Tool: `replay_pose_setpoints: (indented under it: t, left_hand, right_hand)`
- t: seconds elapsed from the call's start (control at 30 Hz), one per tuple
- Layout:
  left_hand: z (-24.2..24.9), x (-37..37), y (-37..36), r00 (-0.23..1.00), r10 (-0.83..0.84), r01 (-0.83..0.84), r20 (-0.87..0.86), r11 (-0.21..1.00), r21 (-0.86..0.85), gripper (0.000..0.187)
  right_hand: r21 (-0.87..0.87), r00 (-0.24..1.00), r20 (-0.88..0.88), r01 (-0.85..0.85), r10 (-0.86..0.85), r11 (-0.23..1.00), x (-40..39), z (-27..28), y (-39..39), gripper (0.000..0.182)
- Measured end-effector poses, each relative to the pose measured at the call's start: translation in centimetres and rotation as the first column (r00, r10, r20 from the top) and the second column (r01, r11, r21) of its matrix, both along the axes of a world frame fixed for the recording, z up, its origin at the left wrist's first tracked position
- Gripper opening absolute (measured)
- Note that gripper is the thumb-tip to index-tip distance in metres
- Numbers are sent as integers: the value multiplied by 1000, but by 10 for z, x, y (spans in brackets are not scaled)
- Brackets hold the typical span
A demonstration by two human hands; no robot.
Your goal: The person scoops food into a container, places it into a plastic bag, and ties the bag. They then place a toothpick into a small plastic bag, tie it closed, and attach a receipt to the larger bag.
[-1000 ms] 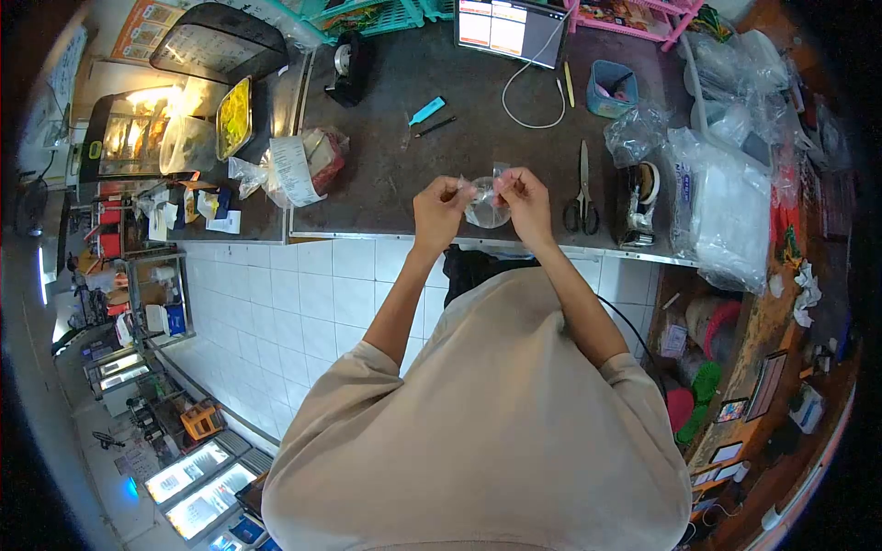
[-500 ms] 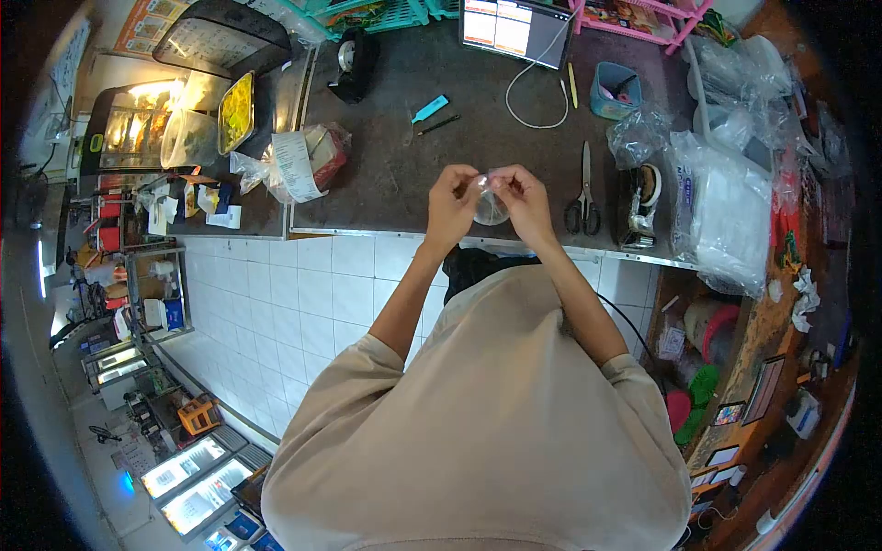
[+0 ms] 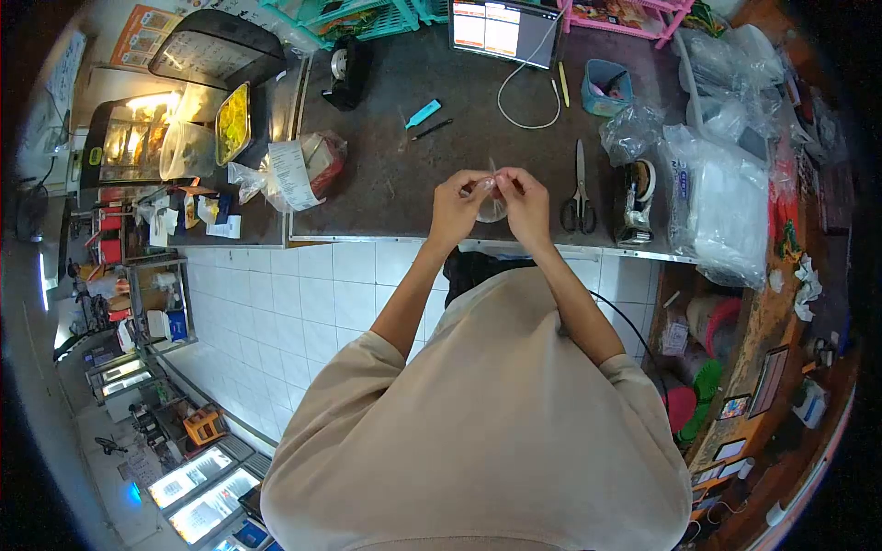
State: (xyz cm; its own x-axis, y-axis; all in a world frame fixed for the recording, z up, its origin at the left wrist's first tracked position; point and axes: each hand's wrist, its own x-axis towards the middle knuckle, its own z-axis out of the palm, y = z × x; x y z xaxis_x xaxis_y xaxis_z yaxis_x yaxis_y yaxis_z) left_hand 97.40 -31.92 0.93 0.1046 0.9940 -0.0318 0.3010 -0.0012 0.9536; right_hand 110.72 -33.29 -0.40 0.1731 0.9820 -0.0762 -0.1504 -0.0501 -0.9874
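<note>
In the head view, a small clear plastic bag (image 3: 492, 211) hangs between my two hands near the counter's front edge. My left hand (image 3: 457, 207) pinches its upper part from the left, fingers closed. From the right, my right hand (image 3: 525, 204) pinches the same part, its fingertips almost touching the left ones. A thin bit of plastic sticks up above the fingertips. What the bag contains, if anything, I cannot make out. To the right of my hands lie black-handled scissors (image 3: 579, 195) on the dark counter (image 3: 395, 170).
Right of the scissors stand a tape dispenser (image 3: 636, 202) and a stack of plastic bags (image 3: 726, 211). A wrapped parcel with a receipt (image 3: 292, 174) lies left. Farther back are a light-blue marker (image 3: 424, 113), a black pen (image 3: 433, 129), a cable (image 3: 528, 124) and a tablet (image 3: 501, 32).
My fingertips have drawn closer together around the top of the bag, and a thin end now stands up between them. The whole view has shifted slightly.
</note>
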Motion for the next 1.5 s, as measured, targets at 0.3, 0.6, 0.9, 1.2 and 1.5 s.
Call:
replay_pose_setpoints:
  t: [0.3,0.6,0.9,1.2,1.5]
  left_hand:
    - [-9,-10,-2,997,26,-26,72,1000,1,10]
    - [-6,-15,-3,983,156,-162,94,985,57,15]
    - [-9,-14,-1,1000,-3,3,31,1000,12,15]
    - [-14,-15,3,1000,-5,7,-16,994,108,13]
    - [-2,-6,4,1000,17,-13,-19,983,181,11]
  right_hand:
    - [18,962,269,-53,46,998,-1,-15,-1,16]
    - [41,965,252,-81,68,996,-1,-13,0,9]
    - [13,991,133,0,-1,1000,-3,-20,6,8]
    - [100,963,270,-34,6,994,-8,-4,0,10]
    - [169,933,356,-15,-47,986,-8,-7,0,11]
